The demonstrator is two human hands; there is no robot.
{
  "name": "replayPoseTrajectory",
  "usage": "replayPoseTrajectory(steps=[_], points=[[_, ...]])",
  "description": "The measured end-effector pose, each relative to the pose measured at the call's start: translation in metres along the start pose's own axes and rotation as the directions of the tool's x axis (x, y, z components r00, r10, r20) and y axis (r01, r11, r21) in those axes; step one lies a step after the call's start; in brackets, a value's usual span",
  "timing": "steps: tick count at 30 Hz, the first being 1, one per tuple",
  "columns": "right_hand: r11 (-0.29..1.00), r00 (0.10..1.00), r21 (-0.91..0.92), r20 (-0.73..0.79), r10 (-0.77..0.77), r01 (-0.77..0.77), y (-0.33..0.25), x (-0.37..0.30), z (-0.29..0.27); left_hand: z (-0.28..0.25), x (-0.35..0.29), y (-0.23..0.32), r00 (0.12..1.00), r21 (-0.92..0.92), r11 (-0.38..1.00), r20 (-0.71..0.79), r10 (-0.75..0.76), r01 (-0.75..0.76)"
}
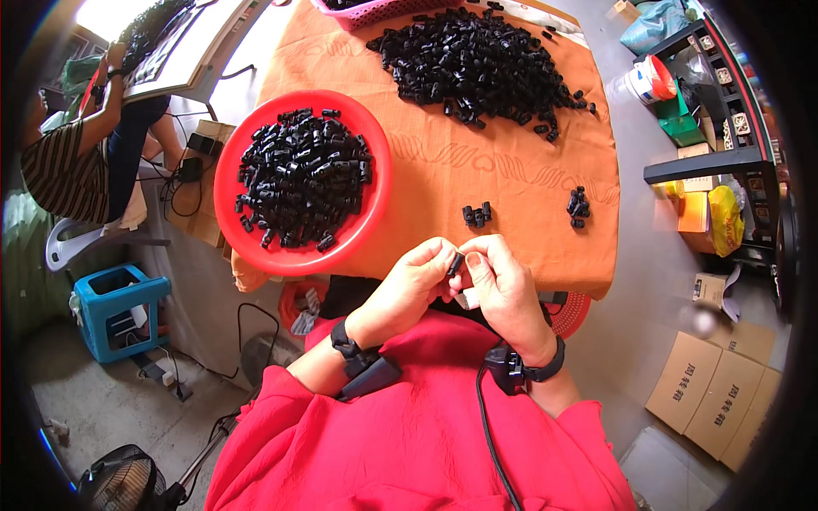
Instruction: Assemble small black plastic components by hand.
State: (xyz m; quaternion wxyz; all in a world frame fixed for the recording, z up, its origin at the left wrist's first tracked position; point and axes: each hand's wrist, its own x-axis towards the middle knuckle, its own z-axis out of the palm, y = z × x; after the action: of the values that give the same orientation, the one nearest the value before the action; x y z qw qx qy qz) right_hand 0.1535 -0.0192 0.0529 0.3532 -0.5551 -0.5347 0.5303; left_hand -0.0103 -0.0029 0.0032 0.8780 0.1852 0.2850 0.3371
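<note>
Just beyond my lap, at the table's near edge, both hands meet. My left hand (411,279) is closed, pinching a small black plastic fitting (456,263) between thumb and fingers. Against the fitting's other side, my right hand (509,294) has thumb and forefinger pressed together; what they grip is hidden. A small white piece (468,298) shows below the right fingers. Past my hands, a few similar black fittings (477,215) lie in a little group, and another small cluster (578,207) sits farther right. A red round basin (380,217) to the left holds many more.
The table has an orange cloth (426,183); a large heap of black fittings (481,68) covers its far part, beside a pink basket (375,14). A blue stool (119,311) and fan (123,477) stand left, where another person (72,166) works. Cartons (711,387) and shelving (707,162) line the right.
</note>
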Motion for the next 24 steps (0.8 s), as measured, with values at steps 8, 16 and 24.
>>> replayPoseTrajectory(steps=[8, 16, 24], points=[[0.949, 0.956, -0.316, -0.272, -0.108, 0.017, 0.006, 0.004, 0.011, 0.006, -0.001, -0.004, 0.997, 0.143, 0.989, -0.055, 0.055, -0.046], [0.929, 0.949, -0.37, -0.299, -0.095, -0.024, 0.008, 0.006, 0.012, 0.008, -0.001, -0.003, 0.996, 0.142, 0.989, -0.066, 0.06, -0.05], [0.911, 0.95, -0.41, -0.297, -0.1, -0.032, 0.01, 0.006, 0.011, 0.007, -0.001, -0.006, 0.995, 0.183, 0.982, -0.078, 0.068, -0.053]])
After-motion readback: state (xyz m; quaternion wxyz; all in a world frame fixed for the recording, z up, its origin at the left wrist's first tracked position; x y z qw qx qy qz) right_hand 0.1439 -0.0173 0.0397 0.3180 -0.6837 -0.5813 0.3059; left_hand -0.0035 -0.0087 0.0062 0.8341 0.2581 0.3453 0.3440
